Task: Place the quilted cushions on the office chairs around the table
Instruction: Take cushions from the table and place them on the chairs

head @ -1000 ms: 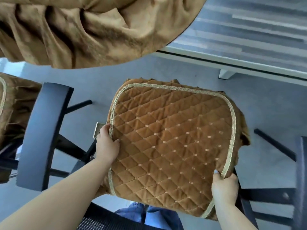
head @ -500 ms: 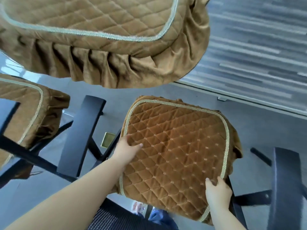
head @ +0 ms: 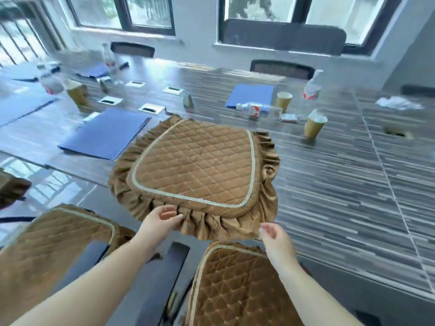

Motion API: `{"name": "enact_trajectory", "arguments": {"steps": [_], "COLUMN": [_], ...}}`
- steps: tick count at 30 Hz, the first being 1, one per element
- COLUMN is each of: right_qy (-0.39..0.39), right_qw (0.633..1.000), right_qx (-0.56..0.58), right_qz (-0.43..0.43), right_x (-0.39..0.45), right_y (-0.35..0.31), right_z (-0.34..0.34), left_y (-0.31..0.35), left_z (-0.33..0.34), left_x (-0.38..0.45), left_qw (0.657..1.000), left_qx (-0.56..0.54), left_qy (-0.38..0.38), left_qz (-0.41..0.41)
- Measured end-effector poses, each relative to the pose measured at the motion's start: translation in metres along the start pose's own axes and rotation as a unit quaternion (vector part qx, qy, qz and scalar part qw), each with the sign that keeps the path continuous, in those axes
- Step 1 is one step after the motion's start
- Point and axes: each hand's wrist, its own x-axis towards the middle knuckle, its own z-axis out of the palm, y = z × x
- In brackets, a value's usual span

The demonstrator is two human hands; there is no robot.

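A brown quilted cushion [head: 197,165] with a ruffled skirt lies on the striped table [head: 334,189], its near ruffle hanging over the table edge. My left hand [head: 160,222] pinches that ruffle at its near left. My right hand [head: 274,238] is at the ruffle's near right corner, fingers loose and apart, fingertips just at the cloth. Below my arms, a second quilted cushion [head: 237,290] covers the seat of an office chair. A third cushion [head: 47,252] covers the chair on the left.
A black armrest [head: 173,267] stands between the two covered chairs. On the table lie blue folders [head: 106,135], paper cups [head: 314,125], water bottles [head: 256,108] and cable hatches [head: 150,108]. Dark chair backs [head: 281,68] line the far side under the windows.
The view has swung up from the chair seat to the table. Both hands have left the cushion on the seat and reached the cushion lying on the table; the left hand has taken its ruffle.
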Motion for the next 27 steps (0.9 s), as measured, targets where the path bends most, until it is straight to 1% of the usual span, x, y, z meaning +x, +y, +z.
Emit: {"name": "enact_trajectory", "arguments": {"steps": [4, 7, 10, 14, 17, 20, 22, 24, 25, 27], "right_qy": [0.017, 0.011, 0.016, -0.006, -0.017, -0.011, -0.003, 0.013, 0.03, 0.063], "right_qw": [0.999, 0.997, 0.994, 0.987, 0.981, 0.981, 0.984, 0.986, 0.987, 0.986], "right_qx": [-0.018, -0.076, -0.111, -0.158, -0.194, -0.195, -0.176, -0.162, -0.154, -0.139], "right_qz": [-0.021, -0.02, 0.003, 0.015, 0.011, 0.014, 0.028, 0.036, 0.044, 0.069], "right_x": [0.024, 0.042, 0.06, 0.093, 0.107, 0.133, 0.148, 0.158, 0.162, 0.172], "right_y": [-0.047, -0.066, -0.069, -0.067, -0.076, -0.079, -0.072, -0.069, -0.069, -0.07], "right_z": [-0.003, 0.0, 0.002, 0.021, 0.026, 0.034, 0.04, 0.048, 0.05, 0.053], "left_y": [0.026, 0.034, 0.039, 0.041, 0.038, 0.033, 0.027, 0.021, 0.02, 0.017], "left_z": [-0.033, -0.051, -0.061, -0.087, -0.097, -0.098, -0.099, -0.099, -0.098, -0.093], "left_x": [0.034, 0.062, 0.094, 0.159, 0.201, 0.235, 0.255, 0.269, 0.274, 0.279], "left_qw": [1.0, 0.999, 0.997, 0.987, 0.966, 0.937, 0.929, 0.939, 0.94, 0.931], "left_qx": [-0.012, 0.002, 0.054, 0.123, 0.225, 0.322, 0.35, 0.333, 0.332, 0.35], "left_qy": [0.02, 0.022, 0.028, 0.067, 0.093, 0.084, 0.071, 0.068, 0.073, 0.101], "left_qz": [0.02, 0.032, 0.05, 0.073, 0.088, 0.106, 0.094, 0.046, 0.026, 0.004]}}
